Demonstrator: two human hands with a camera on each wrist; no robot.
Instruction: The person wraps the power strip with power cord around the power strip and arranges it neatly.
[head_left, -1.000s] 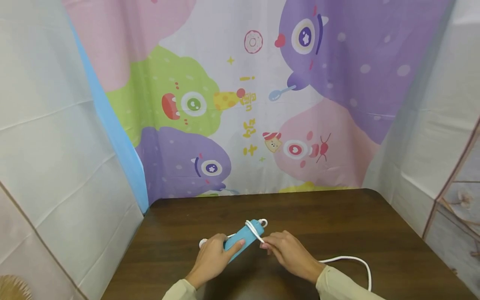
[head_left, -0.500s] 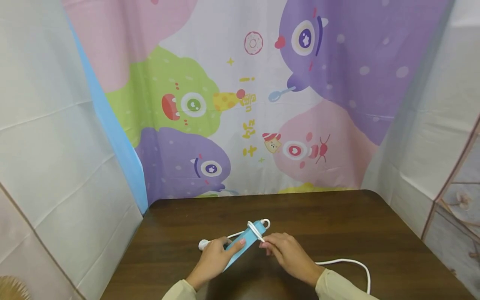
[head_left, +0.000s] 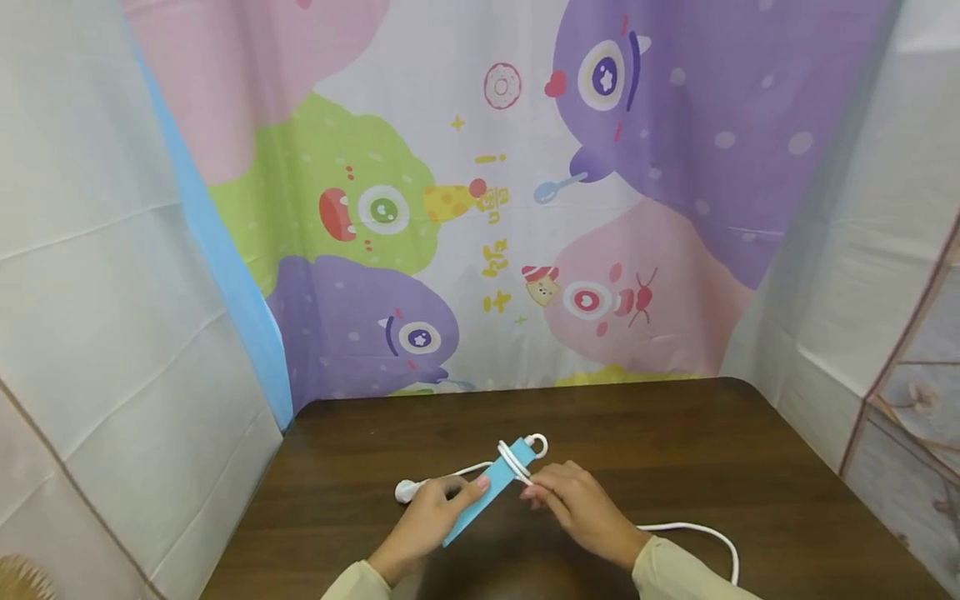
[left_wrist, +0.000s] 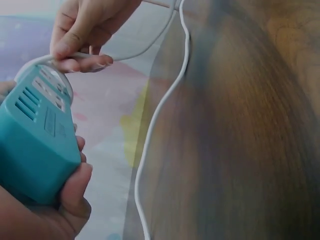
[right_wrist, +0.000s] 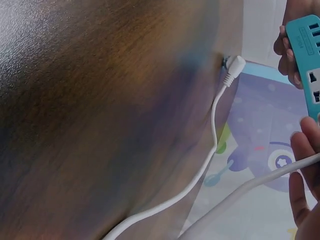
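Note:
My left hand (head_left: pixel 432 514) grips a blue power strip (head_left: pixel 480 505), thumb along its near side, held tilted over the table. In the left wrist view the power strip (left_wrist: pixel 42 132) shows sockets and a row of USB slots. Its white cord (head_left: pixel 512 461) loops round the far end. My right hand (head_left: pixel 581 502) pinches the cord beside that end, and the cord runs on past the wrist. The white plug (head_left: pixel 406 491) lies on the table left of my left hand; the right wrist view shows the plug (right_wrist: pixel 235 64) near the table edge.
The dark wooden table (head_left: pixel 660 450) has a rounded far corner. A curtain (head_left: pixel 495 350) printed with cartoon monsters hangs behind it, and pale cloth (head_left: pixel 112 292) hangs at the left side. More white cord (head_left: pixel 705 526) curves over the table at right.
The power strip has turned in my left hand, so its narrow side shows more. The right hand keeps its pinch on the cord, almost in place. More of the plug shows.

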